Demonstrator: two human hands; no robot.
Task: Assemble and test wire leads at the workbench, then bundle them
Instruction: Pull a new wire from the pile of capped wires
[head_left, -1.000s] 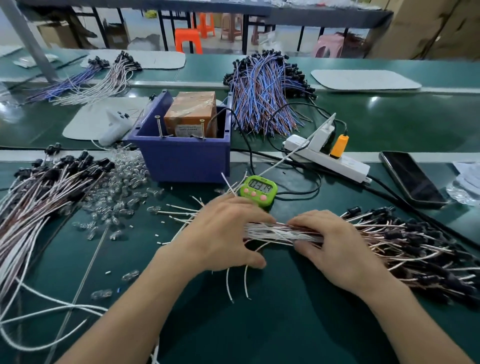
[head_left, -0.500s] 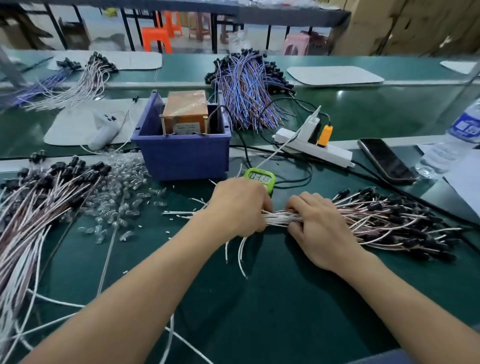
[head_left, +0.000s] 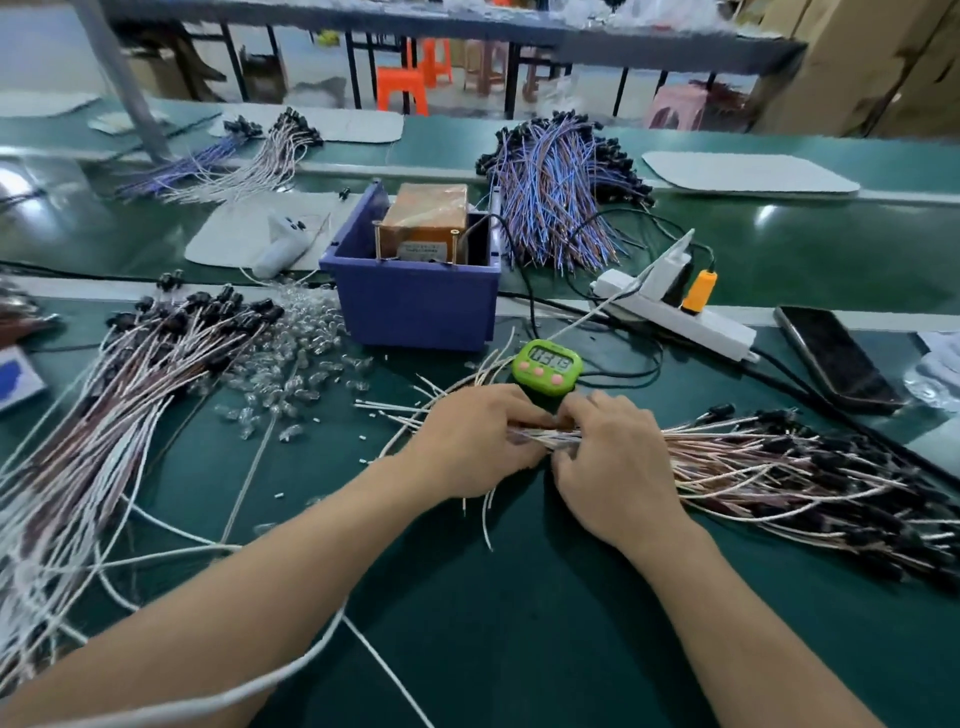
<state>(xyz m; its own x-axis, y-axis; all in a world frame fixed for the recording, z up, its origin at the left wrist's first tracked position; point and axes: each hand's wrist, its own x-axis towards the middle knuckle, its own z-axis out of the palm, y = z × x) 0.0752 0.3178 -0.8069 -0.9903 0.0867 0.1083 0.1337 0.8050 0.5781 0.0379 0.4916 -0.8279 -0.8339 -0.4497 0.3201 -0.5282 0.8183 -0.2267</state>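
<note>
Hands closer together vs. 0.5 s ago, gap btw them nearly gone. Left hand (head_left: 475, 441) & right hand (head_left: 615, 462) each curl fingers round the wire leads (head_left: 769, 467) on the counter (head_left: 519, 623). Leads' black ends fan out right of right hand. Green timer (head_left: 546, 364) sits just beyond the knuckles.

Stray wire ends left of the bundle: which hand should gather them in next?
Left, probably. The left hand grips the wire lead bundle next to the stray wire ends; the right hand holds the connector side, farther away.
</note>
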